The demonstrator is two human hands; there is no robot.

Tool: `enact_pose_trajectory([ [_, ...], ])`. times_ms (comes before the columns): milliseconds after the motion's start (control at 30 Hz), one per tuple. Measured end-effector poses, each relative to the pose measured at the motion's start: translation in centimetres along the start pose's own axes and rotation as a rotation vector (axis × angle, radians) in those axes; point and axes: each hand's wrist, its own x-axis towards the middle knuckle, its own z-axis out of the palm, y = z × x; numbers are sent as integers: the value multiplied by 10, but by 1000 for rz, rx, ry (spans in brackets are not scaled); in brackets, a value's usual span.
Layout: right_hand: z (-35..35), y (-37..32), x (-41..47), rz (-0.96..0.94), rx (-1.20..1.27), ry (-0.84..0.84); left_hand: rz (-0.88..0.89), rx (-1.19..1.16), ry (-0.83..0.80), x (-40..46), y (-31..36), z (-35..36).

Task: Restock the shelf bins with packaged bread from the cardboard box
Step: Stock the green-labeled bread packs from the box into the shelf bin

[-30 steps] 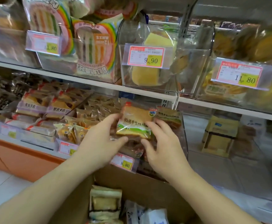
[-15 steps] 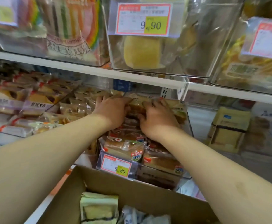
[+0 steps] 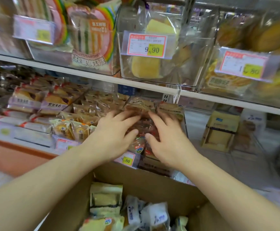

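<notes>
Hands first: the left hand (image 3: 114, 135) and right hand (image 3: 167, 140) lie side by side, fingers spread and nearly straight, pressing flat on crinkly clear-wrapped brown bread packets (image 3: 142, 125) in the transparent plastic shelf bin (image 3: 185, 129) that carries the pink-and-yellow price tag (image 3: 127, 160). Neither hand grips anything; the flat palms look meant to bed the slippery film packs down so the rows sit level behind that tag. Motion blur hides the fingertips' exact contact. Directly below the tag, the open brown cardboard box (image 3: 152, 177) stands with its matte rim close under the bin, handy for short reaches. Inside it lie soft, pillowy packaged loaves: a pale green-and-cream wrapped sandwich loaf (image 3: 105, 200) and glossy white-and-blue packets (image 3: 157, 215), not yet shelved.
</notes>
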Motion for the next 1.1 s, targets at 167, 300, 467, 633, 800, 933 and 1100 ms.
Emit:
enact_pose_trajectory([
  [167, 1, -20, -73, -129, 14, 36, -38, -125, -33, -78, 11, -21],
  [300, 31, -33, -119, -187, 86, -80, -115, -126, -162, -133, -5, -25],
  [467, 90, -32, -125, -181, 79, -321, -250, -59, -243, -157, -32, -30],
  [633, 140, -33, -107, -103, 69, -439, -294, -9, -364, -154, -47, -32],
  [800, 188, -55, -104, -179, 21, -711, -281, -27, -487, -141, -52, -31],
  [933, 226, -57, -121, -188, -75, -890, -279, -24, -553, -135, -61, -30],
  [1100, 238, -54, -128, -53, -4, -905, -272, -39, -564, -134, -62, -32],
])
